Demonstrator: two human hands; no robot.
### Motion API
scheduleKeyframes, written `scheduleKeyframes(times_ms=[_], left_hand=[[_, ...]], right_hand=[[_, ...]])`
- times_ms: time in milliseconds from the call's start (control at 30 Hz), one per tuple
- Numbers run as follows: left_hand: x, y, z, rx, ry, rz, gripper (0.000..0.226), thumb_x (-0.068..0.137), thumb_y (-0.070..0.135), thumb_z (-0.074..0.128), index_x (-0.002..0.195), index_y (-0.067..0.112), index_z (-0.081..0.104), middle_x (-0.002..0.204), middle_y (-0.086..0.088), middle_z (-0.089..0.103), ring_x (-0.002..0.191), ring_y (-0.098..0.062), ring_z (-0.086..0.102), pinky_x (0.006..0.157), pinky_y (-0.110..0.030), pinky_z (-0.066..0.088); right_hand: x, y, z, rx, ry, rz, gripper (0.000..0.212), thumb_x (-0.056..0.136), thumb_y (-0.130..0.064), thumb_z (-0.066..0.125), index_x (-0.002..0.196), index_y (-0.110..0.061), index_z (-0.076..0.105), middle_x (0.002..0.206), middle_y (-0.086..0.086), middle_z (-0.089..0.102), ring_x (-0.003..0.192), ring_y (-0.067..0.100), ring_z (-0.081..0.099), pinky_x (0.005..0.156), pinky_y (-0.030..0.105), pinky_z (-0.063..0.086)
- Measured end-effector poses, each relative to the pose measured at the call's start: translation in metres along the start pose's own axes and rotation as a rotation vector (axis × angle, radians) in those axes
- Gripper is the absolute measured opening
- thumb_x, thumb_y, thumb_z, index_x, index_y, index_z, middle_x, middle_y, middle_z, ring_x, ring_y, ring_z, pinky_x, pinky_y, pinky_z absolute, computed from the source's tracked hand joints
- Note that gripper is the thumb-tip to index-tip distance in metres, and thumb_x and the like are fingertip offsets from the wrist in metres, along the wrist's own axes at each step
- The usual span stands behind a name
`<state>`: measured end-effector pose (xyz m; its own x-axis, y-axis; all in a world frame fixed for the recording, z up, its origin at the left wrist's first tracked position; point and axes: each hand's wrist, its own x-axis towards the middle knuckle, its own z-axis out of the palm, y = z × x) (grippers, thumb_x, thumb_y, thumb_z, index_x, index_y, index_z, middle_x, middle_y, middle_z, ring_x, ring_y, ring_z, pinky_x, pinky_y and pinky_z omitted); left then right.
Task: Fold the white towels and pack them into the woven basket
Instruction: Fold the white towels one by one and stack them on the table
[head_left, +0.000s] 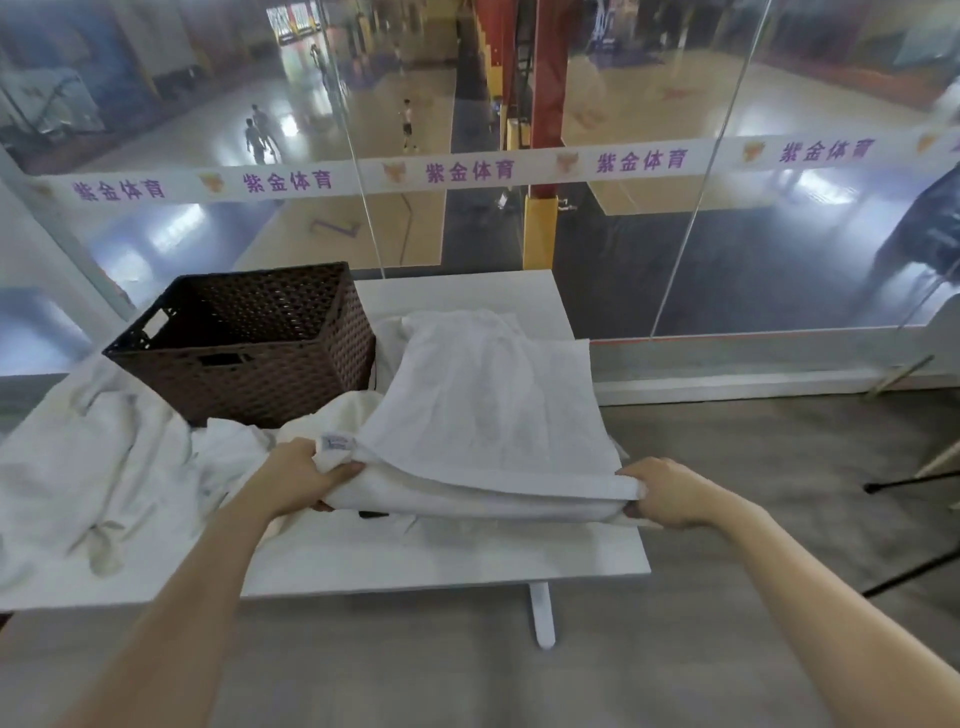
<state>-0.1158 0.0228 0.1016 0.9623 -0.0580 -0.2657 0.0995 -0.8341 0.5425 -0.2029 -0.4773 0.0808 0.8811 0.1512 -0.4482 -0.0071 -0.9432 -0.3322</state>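
Fingers (343, 470) of the left hand (296, 478) curl round the near left corner of the towel (483, 405), thumb on top beside a small label (337, 443). The right hand (670, 499) pinches the near right corner the same way, its fingertips tucked under the layers. The towel is doubled over on the desk (441, 556), its near edge lifted a little and its far end humped over loose cloth (387, 338) just right of the basket (249, 374). The basket looks empty from this angle (its floor is partly hidden). More towels (104, 457) lie crumpled to the left, one touching the basket's front wall.

The main risk, as I judge it, comes from holding only the corners. The middle of the stacked layers may sag and slide apart at the next fold, leaving skewed edges. The far end may also catch the loose cloth beneath it and drag that along. The right edge lies near the desk's side, so a pull that way could spill the towel over. As it lies it looks too broad for the basket, and pushing it in without another fold would bunch it.
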Motion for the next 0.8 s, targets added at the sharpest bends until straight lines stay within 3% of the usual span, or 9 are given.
scheduleKeyframes(times_ms=[100, 200, 267, 367, 467, 567, 667, 733, 800], left_hand=[[-0.01, -0.002, -0.003, 0.068, -0.142, -0.081, 0.064, 0.09, 0.059, 0.079, 0.107, 0.001, 0.061, 0.075, -0.012, 0.077, 0.056, -0.023, 0.077, 0.074, -0.041, 0.065], [-0.011, -0.007, -0.01, 0.095, -0.152, -0.074, 0.056, 0.094, 0.055, 0.076, 0.099, 0.001, 0.062, 0.061, -0.006, 0.076, 0.057, -0.021, 0.077, 0.077, -0.037, 0.062], [-0.005, -0.007, -0.014, 0.048, -0.134, -0.013, 0.04, 0.099, 0.044, 0.074, 0.101, 0.005, 0.07, 0.064, -0.004, 0.078, 0.06, -0.021, 0.077, 0.071, -0.033, 0.058], [0.013, 0.001, -0.021, -0.072, -0.086, 0.054, 0.022, 0.101, 0.035, 0.074, 0.112, 0.017, 0.075, 0.073, 0.001, 0.081, 0.067, -0.022, 0.08, 0.072, -0.034, 0.06], [0.047, 0.017, -0.027, -0.011, -0.031, 0.065, 0.021, 0.101, 0.045, 0.072, 0.108, 0.025, 0.073, 0.068, -0.002, 0.079, 0.063, -0.02, 0.078, 0.073, -0.034, 0.057], [0.093, 0.035, -0.035, 0.078, -0.035, 0.068, 0.032, 0.099, 0.051, 0.073, 0.093, 0.019, 0.073, 0.06, -0.007, 0.075, 0.057, -0.024, 0.072, 0.071, -0.039, 0.06], [0.152, 0.064, -0.048, 0.098, -0.04, 0.11, 0.024, 0.096, 0.051, 0.078, 0.096, 0.028, 0.078, 0.058, -0.009, 0.074, 0.057, -0.029, 0.072, 0.069, -0.044, 0.063], [0.198, 0.087, -0.059, 0.094, 0.012, 0.143, 0.021, 0.095, 0.049, 0.079, 0.096, 0.028, 0.079, 0.059, -0.007, 0.075, 0.054, -0.02, 0.073, 0.068, -0.039, 0.06], [0.247, 0.11, -0.067, 0.014, 0.087, 0.139, 0.021, 0.095, 0.042, 0.082, 0.102, 0.022, 0.079, 0.064, -0.006, 0.078, 0.056, -0.013, 0.075, 0.07, -0.037, 0.063]], right_hand=[[-0.009, -0.013, 0.008, 0.019, -0.137, 0.043, 0.011, 0.086, -0.017, 0.071, 0.081, -0.019, 0.061, 0.092, -0.003, 0.071, 0.084, 0.015, 0.063, 0.073, 0.028, 0.047], [-0.01, -0.012, 0.013, 0.102, -0.062, 0.072, 0.016, 0.082, -0.026, 0.077, 0.094, -0.022, 0.067, 0.103, -0.003, 0.071, 0.096, 0.021, 0.067, 0.082, 0.035, 0.052], [-0.008, -0.008, 0.014, 0.19, 0.04, 0.087, 0.021, 0.082, -0.036, 0.082, 0.097, -0.035, 0.067, 0.106, -0.009, 0.071, 0.099, 0.017, 0.068, 0.085, 0.036, 0.054], [0.001, -0.001, 0.013, 0.326, 0.131, 0.109, 0.009, 0.091, -0.033, 0.081, 0.092, -0.026, 0.074, 0.094, -0.006, 0.075, 0.088, 0.015, 0.069, 0.075, 0.032, 0.052], [0.022, 0.013, 0.005, 0.408, 0.169, 0.171, 0.02, 0.097, -0.031, 0.069, 0.084, -0.016, 0.074, 0.085, -0.001, 0.077, 0.079, 0.022, 0.069, 0.069, 0.033, 0.05], [0.052, 0.032, -0.018, 0.402, 0.069, 0.175, 0.021, 0.098, -0.037, 0.071, 0.082, -0.025, 0.077, 0.088, -0.008, 0.077, 0.086, 0.018, 0.07, 0.076, 0.035, 0.053], [0.09, 0.046, -0.067, 0.33, -0.038, 0.141, 0.016, 0.098, -0.038, 0.074, 0.089, -0.026, 0.079, 0.093, -0.007, 0.077, 0.088, 0.014, 0.068, 0.081, 0.032, 0.052], [0.129, 0.065, -0.105, 0.308, 0.023, 0.155, 0.017, 0.098, -0.035, 0.076, 0.087, -0.022, 0.077, 0.089, -0.002, 0.074, 0.085, 0.016, 0.064, 0.075, 0.032, 0.048], [0.172, 0.083, -0.142, 0.341, 0.195, 0.19, 0.012, 0.096, -0.032, 0.078, 0.09, -0.023, 0.078, 0.095, 0.004, 0.075, 0.094, 0.025, 0.067, 0.078, 0.037, 0.051]])
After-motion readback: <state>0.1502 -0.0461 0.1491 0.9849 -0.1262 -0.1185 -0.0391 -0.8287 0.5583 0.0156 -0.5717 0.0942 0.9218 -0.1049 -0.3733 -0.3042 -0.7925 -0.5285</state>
